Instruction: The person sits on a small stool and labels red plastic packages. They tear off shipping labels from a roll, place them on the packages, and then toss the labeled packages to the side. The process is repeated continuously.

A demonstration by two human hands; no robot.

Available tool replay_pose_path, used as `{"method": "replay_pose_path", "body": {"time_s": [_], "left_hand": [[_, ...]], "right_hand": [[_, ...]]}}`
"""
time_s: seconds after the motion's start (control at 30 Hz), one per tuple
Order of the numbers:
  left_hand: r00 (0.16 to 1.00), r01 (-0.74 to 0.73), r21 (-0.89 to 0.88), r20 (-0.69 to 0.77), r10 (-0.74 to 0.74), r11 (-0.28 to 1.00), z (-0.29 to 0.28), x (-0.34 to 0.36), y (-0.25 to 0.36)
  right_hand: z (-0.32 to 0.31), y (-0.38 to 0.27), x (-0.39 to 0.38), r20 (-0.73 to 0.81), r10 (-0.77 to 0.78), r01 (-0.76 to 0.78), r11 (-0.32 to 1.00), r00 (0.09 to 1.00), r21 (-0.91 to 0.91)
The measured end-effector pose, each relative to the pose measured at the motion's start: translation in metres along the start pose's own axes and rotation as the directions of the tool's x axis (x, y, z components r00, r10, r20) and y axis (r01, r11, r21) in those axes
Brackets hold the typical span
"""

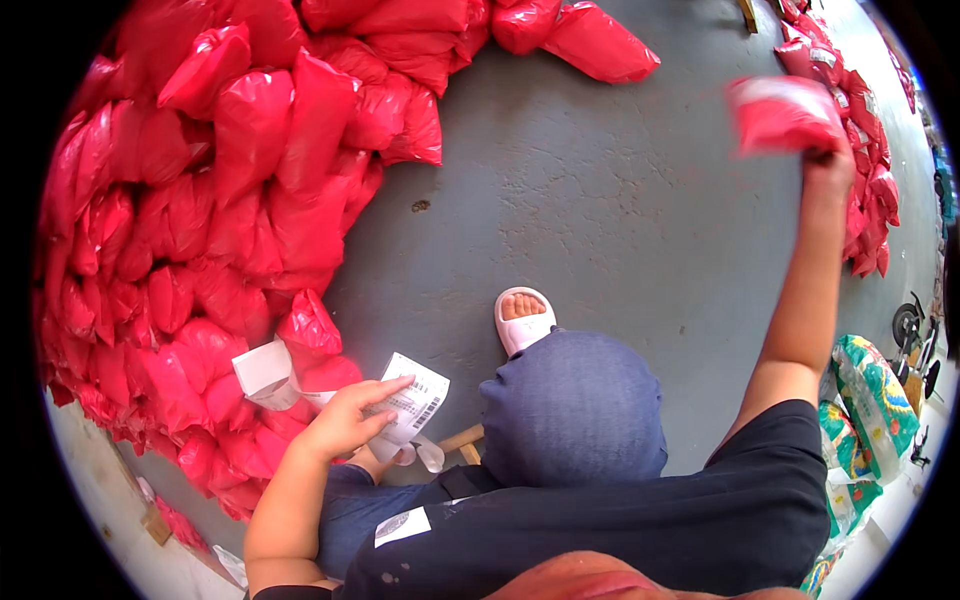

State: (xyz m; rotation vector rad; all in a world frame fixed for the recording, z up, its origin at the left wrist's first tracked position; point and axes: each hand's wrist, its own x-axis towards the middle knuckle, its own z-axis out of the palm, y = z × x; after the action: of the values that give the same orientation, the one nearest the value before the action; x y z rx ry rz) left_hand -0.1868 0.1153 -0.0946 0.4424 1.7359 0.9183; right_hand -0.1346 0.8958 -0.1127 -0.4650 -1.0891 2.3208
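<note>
My left hand [352, 418] is closed on a strip of white printed labels [420, 402], with its fingers lying over the front label. Part of the strip [266, 372] loops out to the left, against red parcels. At the end of my outstretched arm, my right hand [828, 168] grips a red plastic mailer bag [785, 115] by its lower right corner. The bag has a white patch on top and is smeared by motion. It is held up near a pile of red parcels [858, 130] at the far right.
A large heap of red plastic parcels [250, 130] fills the left side. One parcel [602, 45] lies at its far edge on the grey floor [560, 190]. Green patterned sacks [872, 400] stand behind my right elbow. A wooden piece [462, 440] shows beside my leg.
</note>
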Motion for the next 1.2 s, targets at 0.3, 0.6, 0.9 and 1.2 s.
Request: {"method": "replay_pose_path", "body": {"time_s": [0.3,0.6,0.9,1.2], "left_hand": [[0.998,0.064,-0.149,0.001,-0.064,0.987,-0.008,0.025,-0.023],[0.952,0.071,-0.587,-0.202,-0.231,0.806,-0.022,0.021,-0.030],[0.965,0.088,-0.764,-0.095,-0.246,0.640,-0.014,0.051,-0.044],[0.979,0.194,-0.771,0.108,-0.175,0.606,0.000,0.006,-0.042]], "right_hand": [[0.000,0.249,0.072,-0.637,0.151,-0.418,0.860,0.756,-0.292],[0.044,0.406,0.160,-0.627,0.263,-0.448,0.880,0.734,-0.156],[0.088,0.358,0.139,-0.546,0.097,-0.395,0.795,0.832,-0.460],[0.054,0.385,0.164,-0.361,0.206,-0.269,0.954,0.910,-0.133]]}}
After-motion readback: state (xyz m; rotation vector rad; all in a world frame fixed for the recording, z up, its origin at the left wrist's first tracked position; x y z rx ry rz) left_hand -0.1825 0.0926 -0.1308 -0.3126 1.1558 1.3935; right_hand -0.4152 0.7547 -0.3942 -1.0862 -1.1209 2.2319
